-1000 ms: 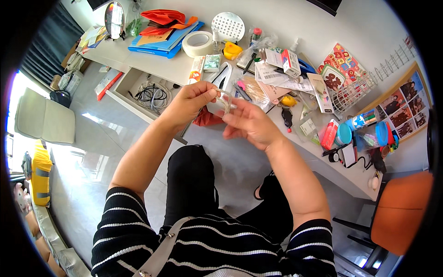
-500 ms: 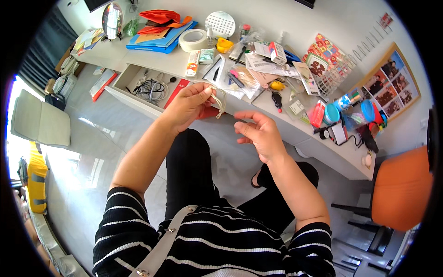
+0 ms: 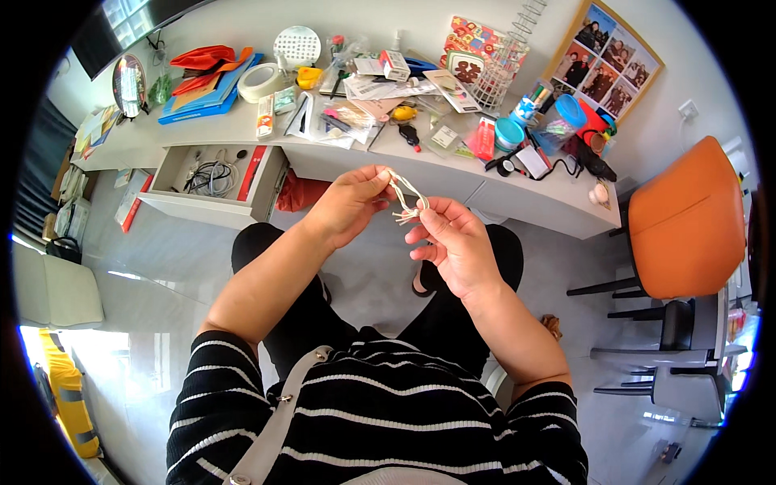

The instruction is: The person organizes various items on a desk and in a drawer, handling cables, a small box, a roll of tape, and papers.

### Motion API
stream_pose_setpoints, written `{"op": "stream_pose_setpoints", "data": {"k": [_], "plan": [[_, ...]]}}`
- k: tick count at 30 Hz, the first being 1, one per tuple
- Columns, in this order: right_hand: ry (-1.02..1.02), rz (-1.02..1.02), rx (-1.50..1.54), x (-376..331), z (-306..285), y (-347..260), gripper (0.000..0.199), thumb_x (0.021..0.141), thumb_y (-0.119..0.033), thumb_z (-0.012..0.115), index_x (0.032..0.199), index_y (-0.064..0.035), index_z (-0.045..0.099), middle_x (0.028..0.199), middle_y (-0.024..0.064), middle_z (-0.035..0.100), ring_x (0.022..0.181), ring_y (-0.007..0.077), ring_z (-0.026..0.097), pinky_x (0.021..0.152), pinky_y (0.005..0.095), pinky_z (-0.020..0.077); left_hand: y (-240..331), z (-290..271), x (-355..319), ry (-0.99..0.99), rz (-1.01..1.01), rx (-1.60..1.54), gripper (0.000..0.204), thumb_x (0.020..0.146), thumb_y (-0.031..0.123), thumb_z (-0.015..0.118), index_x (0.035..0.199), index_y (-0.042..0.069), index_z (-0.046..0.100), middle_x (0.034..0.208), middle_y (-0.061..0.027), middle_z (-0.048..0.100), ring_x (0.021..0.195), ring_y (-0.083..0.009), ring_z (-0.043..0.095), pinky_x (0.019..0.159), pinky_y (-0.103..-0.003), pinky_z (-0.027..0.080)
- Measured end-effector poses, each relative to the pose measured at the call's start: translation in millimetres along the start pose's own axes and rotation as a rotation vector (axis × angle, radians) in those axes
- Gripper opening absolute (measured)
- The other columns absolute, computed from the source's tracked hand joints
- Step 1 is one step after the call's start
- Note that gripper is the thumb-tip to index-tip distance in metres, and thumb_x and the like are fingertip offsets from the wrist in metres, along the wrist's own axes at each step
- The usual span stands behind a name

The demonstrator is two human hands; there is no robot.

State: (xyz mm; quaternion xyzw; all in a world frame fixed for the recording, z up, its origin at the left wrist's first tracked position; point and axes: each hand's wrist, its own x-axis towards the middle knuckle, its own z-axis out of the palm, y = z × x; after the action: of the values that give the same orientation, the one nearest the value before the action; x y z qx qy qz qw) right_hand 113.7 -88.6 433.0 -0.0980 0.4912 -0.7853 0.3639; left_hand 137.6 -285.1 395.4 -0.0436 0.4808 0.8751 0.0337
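A looped bundle of thin cream cord [image 3: 415, 191] is held up in front of me, with several loose ends sticking out at its lower end. My left hand [image 3: 349, 204] pinches the upper end between thumb and fingertips. At the lower end, near the loose ends, my right hand [image 3: 457, 242] has its thumb and index finger closed on the cord, the other fingers curled beneath. Both hands are over the floor, short of the desk's front edge.
The long desk [image 3: 323, 151] is crowded with papers, boxes, a tape roll [image 3: 261, 82] and cups. Left of my hands, a pulled-out drawer [image 3: 212, 212] contains tangled cables [image 3: 213, 176]. An orange chair [image 3: 687, 218] stands at right, a pale seat [image 3: 65, 287] at left.
My right hand has come in to grip the cord's lower end, which hung free before. The cord is now stretched between both hands. My view has turned to the right.
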Motion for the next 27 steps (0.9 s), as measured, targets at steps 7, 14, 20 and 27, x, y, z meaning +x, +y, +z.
{"op": "stream_pose_setpoints", "data": {"k": [7,14,20,27], "plan": [[0.091,0.028,0.007,-8,-9,7,0.022,0.085,-0.013,0.064,0.102,-0.0002,0.059,0.083,0.0059,0.062,0.069,0.0108,0.06,0.06,0.0241,0.0537,-6,0,-12,0.009,-0.012,0.002,0.015,0.094,0.02,0.051,0.096,0.008,0.058,0.088,0.0014,0.058,0.082,-0.0082,0.052,0.081,-0.026,0.038],[0.011,0.174,-0.151,-19,-22,18,0.017,0.083,-0.01,0.067,0.092,0.0024,0.06,0.077,0.0078,0.062,0.059,0.0115,0.059,0.056,0.0245,0.053,5,-42,-31,0.203,0.079,0.131,0.016,0.093,0.021,0.053,0.095,0.007,0.061,0.081,0.003,0.058,0.077,-0.0063,0.05,0.074,-0.022,0.037],[-0.134,0.185,-0.527,-28,-39,35,0.038,0.078,-0.008,0.07,0.112,0.0011,0.058,0.104,0.0061,0.058,0.086,0.0119,0.059,0.068,0.026,0.052,37,-101,-53,0.342,0.162,0.126,0.019,0.095,0.021,0.049,0.098,0.005,0.059,0.083,-0.0022,0.061,0.075,-0.0102,0.056,0.074,-0.028,0.044],[-0.229,0.098,-0.681,23,-23,57,0.056,0.081,-0.017,0.069,0.13,-0.003,0.045,0.128,0.0118,0.047,0.106,0.0158,0.051,0.084,0.0287,0.0468,41,-111,-56,0.29,0.101,-0.07,0.016,0.094,0.02,0.05,0.096,0.006,0.058,0.081,-0.0007,0.059,0.079,-0.0106,0.056,0.079,-0.026,0.042]]}}
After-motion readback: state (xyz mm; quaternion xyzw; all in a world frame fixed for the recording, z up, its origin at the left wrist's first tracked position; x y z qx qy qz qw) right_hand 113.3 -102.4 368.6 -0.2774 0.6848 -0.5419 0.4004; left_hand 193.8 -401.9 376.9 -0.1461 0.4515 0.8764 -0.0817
